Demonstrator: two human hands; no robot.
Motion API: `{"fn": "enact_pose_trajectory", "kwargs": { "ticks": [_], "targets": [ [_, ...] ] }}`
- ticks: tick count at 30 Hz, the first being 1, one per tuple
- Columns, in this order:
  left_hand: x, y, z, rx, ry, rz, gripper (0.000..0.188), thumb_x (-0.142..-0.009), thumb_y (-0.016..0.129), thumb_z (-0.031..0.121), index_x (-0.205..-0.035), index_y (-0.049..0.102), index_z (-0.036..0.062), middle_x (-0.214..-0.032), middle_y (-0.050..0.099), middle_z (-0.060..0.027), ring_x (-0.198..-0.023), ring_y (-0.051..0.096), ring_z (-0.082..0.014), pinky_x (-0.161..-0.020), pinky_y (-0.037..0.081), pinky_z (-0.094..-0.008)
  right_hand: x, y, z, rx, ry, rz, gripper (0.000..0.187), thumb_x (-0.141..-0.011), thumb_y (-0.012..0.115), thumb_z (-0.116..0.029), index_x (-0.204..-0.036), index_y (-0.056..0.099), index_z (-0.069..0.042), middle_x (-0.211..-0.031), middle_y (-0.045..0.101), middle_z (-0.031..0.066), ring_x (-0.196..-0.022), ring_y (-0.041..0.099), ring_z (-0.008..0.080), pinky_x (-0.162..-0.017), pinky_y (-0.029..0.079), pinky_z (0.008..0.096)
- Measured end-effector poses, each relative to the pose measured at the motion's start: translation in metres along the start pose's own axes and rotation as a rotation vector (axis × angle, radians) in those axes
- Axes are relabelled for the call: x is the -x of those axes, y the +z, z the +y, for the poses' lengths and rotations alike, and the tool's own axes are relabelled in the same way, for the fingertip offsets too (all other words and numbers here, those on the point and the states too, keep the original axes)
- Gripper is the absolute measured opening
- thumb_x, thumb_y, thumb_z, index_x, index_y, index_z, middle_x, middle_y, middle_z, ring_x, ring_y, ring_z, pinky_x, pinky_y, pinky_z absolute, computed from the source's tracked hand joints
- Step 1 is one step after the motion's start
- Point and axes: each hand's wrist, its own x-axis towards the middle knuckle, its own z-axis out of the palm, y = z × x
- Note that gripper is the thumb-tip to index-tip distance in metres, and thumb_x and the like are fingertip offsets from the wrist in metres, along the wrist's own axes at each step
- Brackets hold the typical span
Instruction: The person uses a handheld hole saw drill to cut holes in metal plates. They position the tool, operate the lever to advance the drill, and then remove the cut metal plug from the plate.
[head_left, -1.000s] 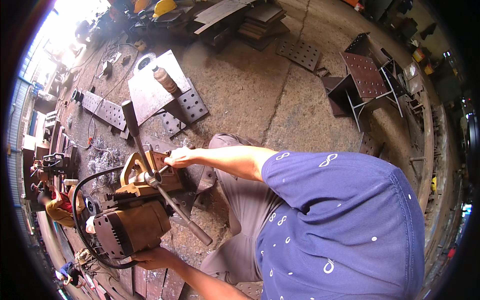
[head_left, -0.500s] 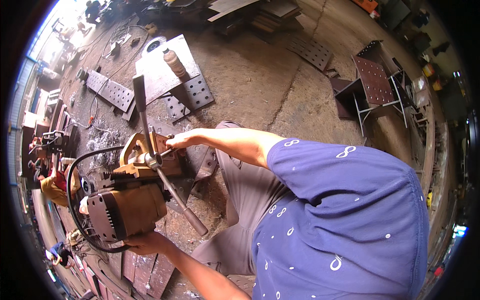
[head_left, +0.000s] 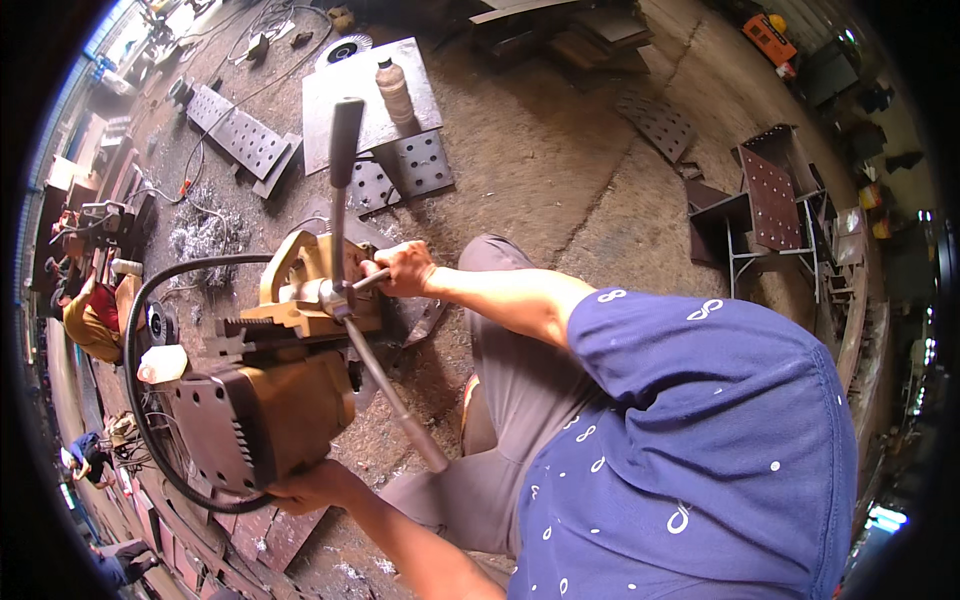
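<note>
A magnetic drill point(head_left: 290, 410) with a tan and black housing is in front of me. It appears tilted, its motor end toward the lower left. My left hand point(head_left: 315, 487) cups the underside of the motor housing, its fingers partly hidden. The fingers of my right hand point(head_left: 407, 268) are curled around a short spoke of the feed handle point(head_left: 395, 410). Another spoke with a dark grip points up, and a third slants toward my knee. A black ribbed cable point(head_left: 150, 300) loops from the drill. What supports its base is hidden.
Beyond the drill, a bottle point(head_left: 395, 92) stands on a pale steel plate point(head_left: 330, 110). Drilled plates point(head_left: 235, 130) lie nearby with metal shavings point(head_left: 205, 235). A steel assembly on trestles point(head_left: 770, 205) stands to the right. A white jug point(head_left: 163, 364) is beside the cable.
My view has shifted, so the floor items sit farther right and higher. My right hand's fingers now show more clearly around the spoke. My left hand remains under the motor housing.
</note>
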Motion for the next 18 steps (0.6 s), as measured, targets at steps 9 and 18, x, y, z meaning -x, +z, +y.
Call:
{"fn": "enact_pose_trajectory", "kwargs": {
  "ticks": [9, 18],
  "targets": [
    [-0.051, 0.054, -0.042, -0.181, -0.008, -0.05, 0.048, -0.104, 0.062, 0.038, -0.109, 0.067, -0.0093, -0.103, 0.071, -0.0178, -0.088, 0.065, -0.0213, -0.072, 0.056, -0.0412, -0.08, 0.015, 0.01, 0.061, -0.057, -0.013, 0.029, -0.093, 0.059, -0.036, -0.082, 0.072, -0.013, -0.073, 0.072, 0.0123, -0.069, 0.072, 0.037, -0.067, 0.058, 0.0504],
    [-0.098, 0.093, -0.011, -0.264, 0.158, -0.572, 0.048, -0.112, 0.044, 0.037, -0.124, 0.062, -0.0056, -0.117, 0.069, -0.0185, -0.106, 0.065, -0.0288, -0.094, 0.05, -0.0419, -0.145, 0.016, -0.003, 0.134, -0.009, -0.403, 0.036, -0.097, 0.049, -0.035, -0.098, 0.071, -0.006, -0.102, 0.073, 0.0219, -0.1, 0.07, 0.042, -0.09, 0.056, 0.0518]
  ]
}}
